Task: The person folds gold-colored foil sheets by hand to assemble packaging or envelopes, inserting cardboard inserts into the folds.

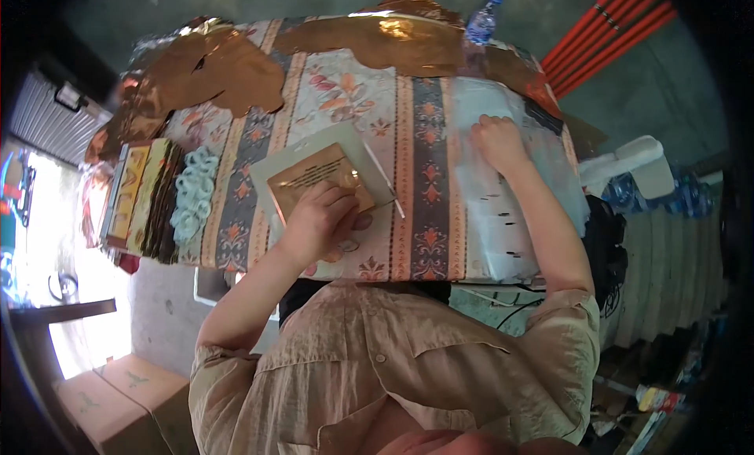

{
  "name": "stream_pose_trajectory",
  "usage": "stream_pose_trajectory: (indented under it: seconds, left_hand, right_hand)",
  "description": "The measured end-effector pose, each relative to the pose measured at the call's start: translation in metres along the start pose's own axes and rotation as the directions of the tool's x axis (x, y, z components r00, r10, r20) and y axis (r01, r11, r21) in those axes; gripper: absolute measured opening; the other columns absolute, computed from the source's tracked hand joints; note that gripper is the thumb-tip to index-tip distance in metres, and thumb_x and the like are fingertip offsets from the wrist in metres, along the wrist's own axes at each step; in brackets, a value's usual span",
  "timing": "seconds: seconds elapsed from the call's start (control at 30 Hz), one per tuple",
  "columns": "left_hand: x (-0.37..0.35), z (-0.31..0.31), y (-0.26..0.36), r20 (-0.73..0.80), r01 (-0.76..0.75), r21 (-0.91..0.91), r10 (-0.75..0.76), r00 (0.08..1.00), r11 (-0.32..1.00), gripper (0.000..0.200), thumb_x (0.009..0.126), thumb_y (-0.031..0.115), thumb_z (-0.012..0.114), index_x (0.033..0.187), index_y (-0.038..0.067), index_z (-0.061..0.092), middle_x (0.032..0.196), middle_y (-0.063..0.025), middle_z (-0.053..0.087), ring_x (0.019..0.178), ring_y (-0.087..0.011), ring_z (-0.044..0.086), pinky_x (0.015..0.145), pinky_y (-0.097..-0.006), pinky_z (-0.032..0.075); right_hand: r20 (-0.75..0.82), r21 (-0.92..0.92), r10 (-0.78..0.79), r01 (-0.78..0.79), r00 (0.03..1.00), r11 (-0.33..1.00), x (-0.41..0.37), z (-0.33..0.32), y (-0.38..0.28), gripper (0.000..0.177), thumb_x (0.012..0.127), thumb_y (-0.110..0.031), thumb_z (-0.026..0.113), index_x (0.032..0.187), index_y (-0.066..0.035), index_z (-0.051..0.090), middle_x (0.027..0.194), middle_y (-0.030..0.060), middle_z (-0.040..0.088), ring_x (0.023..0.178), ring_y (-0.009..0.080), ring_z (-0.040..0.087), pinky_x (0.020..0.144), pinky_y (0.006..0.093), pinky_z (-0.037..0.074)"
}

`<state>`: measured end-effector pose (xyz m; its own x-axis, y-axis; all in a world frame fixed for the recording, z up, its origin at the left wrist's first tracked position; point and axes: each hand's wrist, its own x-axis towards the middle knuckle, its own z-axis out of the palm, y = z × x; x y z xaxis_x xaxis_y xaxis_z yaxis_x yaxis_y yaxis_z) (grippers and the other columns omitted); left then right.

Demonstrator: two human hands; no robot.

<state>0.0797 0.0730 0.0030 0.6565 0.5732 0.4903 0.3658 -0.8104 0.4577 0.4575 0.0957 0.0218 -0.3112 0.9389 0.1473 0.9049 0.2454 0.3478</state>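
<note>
My left hand point(318, 219) has its fingers curled over a copper-coloured sheet point(310, 168) printed with lines of dark text. That sheet lies tilted on a larger pale grey-green card point(263, 176) in front of me. A thin white strip point(386, 172) runs along the card's right side. Part of the sheet's lower edge is hidden by my hand. To the right, my right hand point(500, 143) is closed, its fingers bent down at the upper part of a stack of clear plastic bags point(491, 227). Whether it grips one bag or several cannot be made out.
Copper-coloured foil pieces point(369, 46) lie along the table's far edge, with a water bottle point(481, 19) beside them. At the left stand a bundle of patterned packs point(141, 196) and pale-blue looped cords point(193, 192). Orange poles point(605, 31) lean beyond; cardboard boxes point(118, 400) sit lower left.
</note>
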Motion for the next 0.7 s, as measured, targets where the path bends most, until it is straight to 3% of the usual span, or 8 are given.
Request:
stream_pose_trajectory:
  seconds: [0.07, 0.17, 0.23, 0.3, 0.4, 0.5, 0.57, 0.7]
  left_hand:
    - [-0.001, 0.001, -0.003, 0.008, -0.029, -0.023, 0.030, 1.000, 0.999, 0.018, 0.074, 0.002, 0.069, 0.091, 0.001, 0.065, 0.093, -0.0118, 0.064, 0.085, -0.0312, 0.060, 0.074, -0.0398, 0.050]
    - [-0.002, 0.004, -0.004, -0.023, -0.039, -0.044, 0.038, 0.999, 0.998, 0.017, 0.074, 0.002, 0.069, 0.091, 0.001, 0.065, 0.090, -0.0119, 0.064, 0.083, -0.0311, 0.060, 0.072, -0.0393, 0.050]
    - [-0.002, 0.005, -0.006, -0.045, -0.045, -0.072, 0.042, 0.998, 0.996, 0.017, 0.074, 0.002, 0.069, 0.090, 0.001, 0.064, 0.090, -0.0119, 0.064, 0.083, -0.0311, 0.060, 0.072, -0.0393, 0.050]
    - [-0.002, 0.007, -0.007, -0.033, -0.027, -0.066, 0.025, 0.999, 0.997, 0.018, 0.069, 0.009, 0.069, 0.083, 0.004, 0.060, 0.087, -0.0090, 0.060, 0.086, -0.0288, 0.056, 0.076, -0.0375, 0.048]
    - [-0.001, 0.007, -0.006, -0.050, -0.026, -0.059, 0.023, 0.998, 0.998, 0.016, 0.070, 0.010, 0.069, 0.081, 0.005, 0.060, 0.085, -0.0086, 0.059, 0.084, -0.0286, 0.057, 0.075, -0.0377, 0.048]
    - [-0.001, 0.004, -0.006, -0.008, -0.018, -0.067, 0.017, 1.000, 0.998, 0.014, 0.076, 0.006, 0.068, 0.088, 0.001, 0.062, 0.088, -0.0111, 0.063, 0.084, -0.0311, 0.059, 0.074, -0.0393, 0.049]
    - [-0.002, 0.004, -0.008, -0.006, -0.021, -0.058, 0.021, 1.000, 0.998, 0.014, 0.077, 0.007, 0.067, 0.088, 0.001, 0.062, 0.088, -0.0112, 0.063, 0.084, -0.0313, 0.059, 0.074, -0.0394, 0.049]
    - [-0.003, 0.004, -0.007, 0.012, 0.005, -0.052, -0.004, 1.000, 0.999, 0.016, 0.075, 0.009, 0.067, 0.089, 0.002, 0.062, 0.090, -0.0116, 0.063, 0.085, -0.0317, 0.059, 0.074, -0.0397, 0.049]
  right_hand:
    - [0.018, -0.032, -0.064, 0.065, 0.998, 0.997, -0.001, -0.014, -0.006, 0.011, 0.075, -0.012, 0.059, 0.082, -0.006, 0.065, 0.080, 0.0095, 0.062, 0.075, 0.0271, 0.065, 0.068, 0.0400, 0.050]
    - [-0.093, 0.139, -0.062, 0.075, 0.994, 0.987, -0.016, -0.050, -0.026, 0.009, 0.075, -0.009, 0.062, 0.083, -0.006, 0.063, 0.077, 0.0099, 0.063, 0.071, 0.0263, 0.065, 0.063, 0.0387, 0.051]
    - [-0.326, 0.535, 0.089, 0.105, 0.941, 0.838, -0.030, -0.075, -0.057, 0.013, 0.074, -0.001, 0.065, 0.085, -0.005, 0.059, 0.076, 0.0087, 0.063, 0.064, 0.0256, 0.063, 0.055, 0.0332, 0.050]
    - [-0.237, 0.793, 0.099, 0.134, 0.967, 0.594, -0.044, -0.091, -0.084, 0.016, 0.072, 0.001, 0.067, 0.084, -0.005, 0.059, 0.076, 0.0080, 0.064, 0.062, 0.0230, 0.063, 0.052, 0.0305, 0.050]
    - [-0.201, 0.830, -0.046, 0.195, 0.978, 0.522, -0.059, -0.091, -0.115, 0.018, 0.070, 0.002, 0.068, 0.083, -0.005, 0.057, 0.074, 0.0076, 0.063, 0.063, 0.0240, 0.063, 0.055, 0.0318, 0.051]
    - [-0.358, 0.757, -0.175, 0.395, 0.917, 0.521, -0.058, -0.080, -0.134, 0.020, 0.068, 0.003, 0.068, 0.081, -0.005, 0.055, 0.077, 0.0080, 0.062, 0.064, 0.0259, 0.063, 0.056, 0.0338, 0.051]
    - [-0.458, 0.640, -0.227, 0.496, 0.860, 0.587, -0.054, -0.075, -0.140, 0.022, 0.065, 0.000, 0.070, 0.080, -0.006, 0.053, 0.081, 0.0087, 0.060, 0.068, 0.0266, 0.062, 0.059, 0.0351, 0.051]
    - [-0.428, 0.467, -0.398, 0.575, 0.812, 0.672, -0.045, -0.076, -0.144, 0.014, 0.071, -0.013, 0.062, 0.081, -0.008, 0.053, 0.081, 0.0070, 0.056, 0.073, 0.0218, 0.060, 0.063, 0.0333, 0.048]
